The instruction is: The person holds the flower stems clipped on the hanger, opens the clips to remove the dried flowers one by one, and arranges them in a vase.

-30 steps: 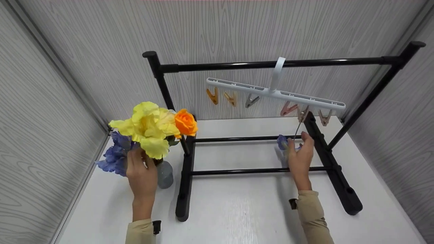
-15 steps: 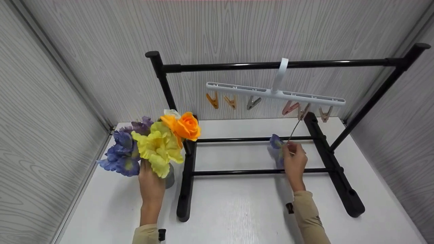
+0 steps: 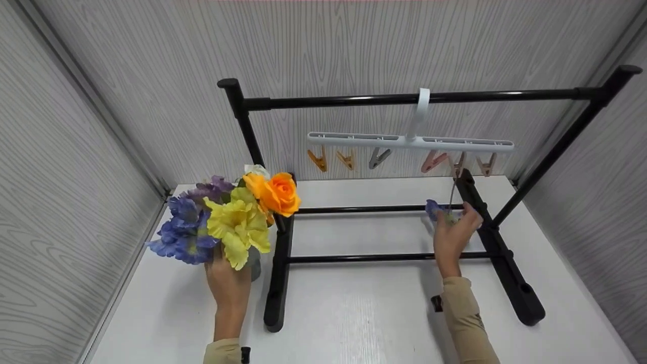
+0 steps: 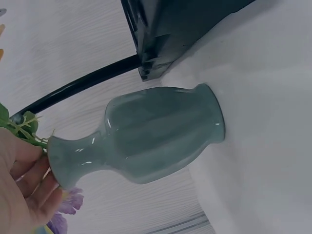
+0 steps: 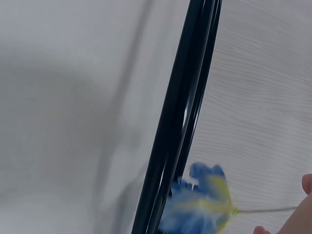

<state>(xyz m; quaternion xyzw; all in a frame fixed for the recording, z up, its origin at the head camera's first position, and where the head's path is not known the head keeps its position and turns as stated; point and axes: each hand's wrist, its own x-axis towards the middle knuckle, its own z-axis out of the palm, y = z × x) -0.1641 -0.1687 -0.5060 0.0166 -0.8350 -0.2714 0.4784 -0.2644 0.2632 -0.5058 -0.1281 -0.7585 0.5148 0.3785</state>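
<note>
In the head view, my right hand (image 3: 453, 237) grips a blue-and-yellow artificial iris (image 5: 204, 202) by its thin stem. The iris hangs head down, and its stem runs up to a pinkish-brown clothespin (image 3: 457, 166) on the white hanger (image 3: 364, 139). My left hand (image 3: 228, 275) has its fingers curled round the stems of an artificial flower bunch, with a yellow bloom (image 3: 237, 227), an orange rose (image 3: 283, 194) and blue irises (image 3: 184, 230). The left wrist view shows those fingers right at the mouth of a grey-green vase (image 4: 151, 131), which stands on the table.
A black rack (image 3: 275, 283) frames the work, with the hanger hooked over its top bar (image 3: 343, 100). Other clothespins, such as an orange one (image 3: 318, 161) and a grey one (image 3: 378, 159), hang from it. Grey wood-grain panels (image 3: 76, 202) enclose the white table (image 3: 354, 313).
My left hand has moved down and right, gathering the bunch lower over the vase. My right hand with the iris went left, then back right. The hanger has swung from slanted to nearly level.
</note>
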